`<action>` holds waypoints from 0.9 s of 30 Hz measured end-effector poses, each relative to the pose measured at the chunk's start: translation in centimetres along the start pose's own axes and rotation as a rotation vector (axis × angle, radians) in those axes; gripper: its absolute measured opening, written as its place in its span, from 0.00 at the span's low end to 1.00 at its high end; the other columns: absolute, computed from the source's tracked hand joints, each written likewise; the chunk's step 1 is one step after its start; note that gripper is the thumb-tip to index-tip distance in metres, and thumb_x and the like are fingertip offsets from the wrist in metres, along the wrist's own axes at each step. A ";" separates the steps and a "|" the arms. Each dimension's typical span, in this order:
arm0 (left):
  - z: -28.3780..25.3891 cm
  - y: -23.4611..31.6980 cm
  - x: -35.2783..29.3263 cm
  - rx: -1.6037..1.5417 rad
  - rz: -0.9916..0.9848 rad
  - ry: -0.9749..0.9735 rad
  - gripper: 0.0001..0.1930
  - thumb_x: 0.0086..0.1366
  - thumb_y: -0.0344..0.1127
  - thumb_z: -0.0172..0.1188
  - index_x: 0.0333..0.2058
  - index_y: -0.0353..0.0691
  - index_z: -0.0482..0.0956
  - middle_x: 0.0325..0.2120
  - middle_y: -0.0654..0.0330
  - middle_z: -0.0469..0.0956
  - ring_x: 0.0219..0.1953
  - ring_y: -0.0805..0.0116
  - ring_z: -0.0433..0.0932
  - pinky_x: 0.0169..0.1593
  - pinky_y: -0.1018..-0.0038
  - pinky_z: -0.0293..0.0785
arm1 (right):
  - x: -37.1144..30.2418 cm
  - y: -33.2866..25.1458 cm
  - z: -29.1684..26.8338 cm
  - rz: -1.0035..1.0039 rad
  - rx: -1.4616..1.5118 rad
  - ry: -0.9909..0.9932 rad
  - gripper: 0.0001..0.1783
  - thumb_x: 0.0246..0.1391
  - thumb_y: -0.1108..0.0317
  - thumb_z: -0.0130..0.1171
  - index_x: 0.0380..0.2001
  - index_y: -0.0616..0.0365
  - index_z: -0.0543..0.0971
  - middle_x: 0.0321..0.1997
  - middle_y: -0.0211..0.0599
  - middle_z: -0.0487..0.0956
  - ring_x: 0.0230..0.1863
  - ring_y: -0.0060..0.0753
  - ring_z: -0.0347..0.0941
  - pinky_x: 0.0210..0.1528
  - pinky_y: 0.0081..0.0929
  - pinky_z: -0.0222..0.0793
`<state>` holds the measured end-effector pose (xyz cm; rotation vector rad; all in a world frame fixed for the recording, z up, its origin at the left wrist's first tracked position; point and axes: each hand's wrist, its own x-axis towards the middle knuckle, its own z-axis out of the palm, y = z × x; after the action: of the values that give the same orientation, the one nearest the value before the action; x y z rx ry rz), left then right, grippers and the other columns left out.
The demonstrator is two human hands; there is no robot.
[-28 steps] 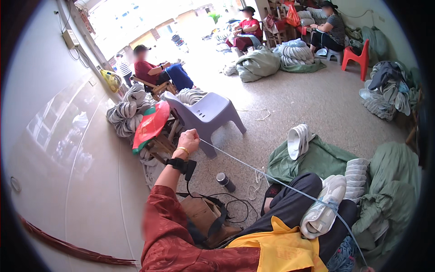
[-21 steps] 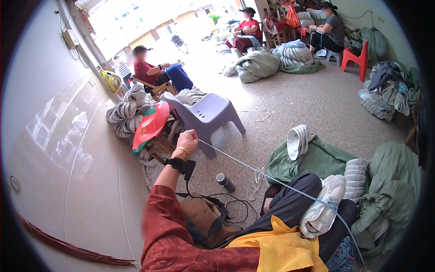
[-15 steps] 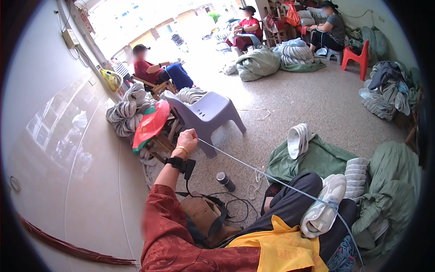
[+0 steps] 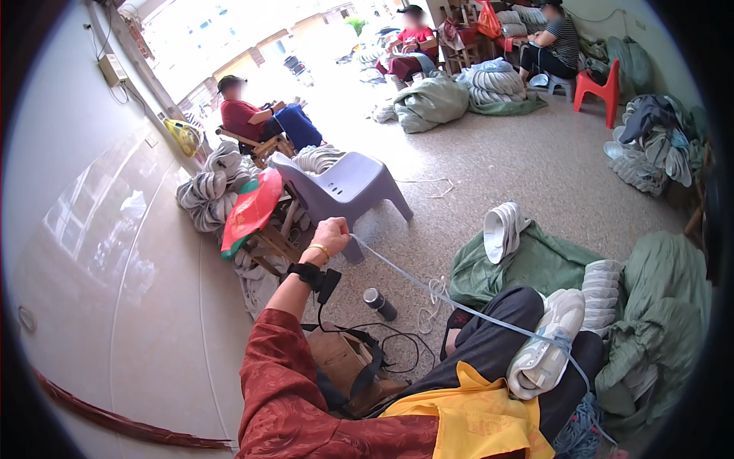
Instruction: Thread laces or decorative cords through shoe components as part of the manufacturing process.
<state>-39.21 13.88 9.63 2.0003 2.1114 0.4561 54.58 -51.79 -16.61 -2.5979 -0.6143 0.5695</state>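
Out over the floor, my left hand (image 4: 334, 232) is closed in a pinch on the end of a long pale blue strap (image 4: 447, 297). Drawn taut, the strap runs back toward my lap and crosses a white shoe (image 4: 547, 348). From the shoe it drops toward the lower right edge. The shoe rests across my dark-trousered legs, its opening toward me. Beside my thigh lies a tangled bundle of blue straps (image 4: 579, 434). My right hand does not show. A yellow cloth (image 4: 466, 409) covers my lap.
A lilac plastic chair (image 4: 359, 180) stands beyond my left hand. Nearby are a dark flask (image 4: 380, 304) and a brown bag (image 4: 344, 363) with a black cable. Stacked shoe parts (image 4: 602, 294) and green sacking (image 4: 657, 321) lie at right. Three people sit farther back.
My left hand has shifted a little to the right, still gripping the strap. The shoe stays on my legs. The whole view has tilted slightly.
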 end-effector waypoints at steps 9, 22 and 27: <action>-1.3 9.2 3.3 0.045 0.426 0.168 0.05 0.60 0.30 0.60 0.32 0.36 0.84 0.25 0.46 0.82 0.29 0.53 0.83 0.36 0.61 0.78 | 5.1 -13.9 1.0 -0.198 0.446 -0.163 0.18 0.69 0.57 0.58 0.27 0.55 0.77 0.17 0.29 0.75 0.13 0.22 0.71 0.13 0.25 0.65; 12.5 20.8 -16.4 -0.841 0.189 -1.195 0.05 0.65 0.25 0.65 0.31 0.33 0.78 0.25 0.64 0.80 0.28 0.77 0.79 0.34 0.80 0.76 | -15.2 -38.6 3.7 -0.089 0.966 -0.584 0.15 0.66 0.71 0.59 0.52 0.68 0.80 0.40 0.36 0.83 0.38 0.22 0.79 0.45 0.23 0.78; 13.4 25.9 -19.1 -1.041 0.240 -1.233 0.08 0.64 0.25 0.67 0.30 0.34 0.75 0.24 0.67 0.78 0.27 0.80 0.77 0.34 0.79 0.76 | -18.5 -46.0 6.0 -0.368 0.543 -0.621 0.10 0.64 0.75 0.58 0.44 0.67 0.85 0.34 0.38 0.84 0.31 0.24 0.80 0.35 0.22 0.77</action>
<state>-9.05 -2.98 4.98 1.2609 0.6339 0.1652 21.52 -21.50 5.45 -1.7314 -0.9407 1.2276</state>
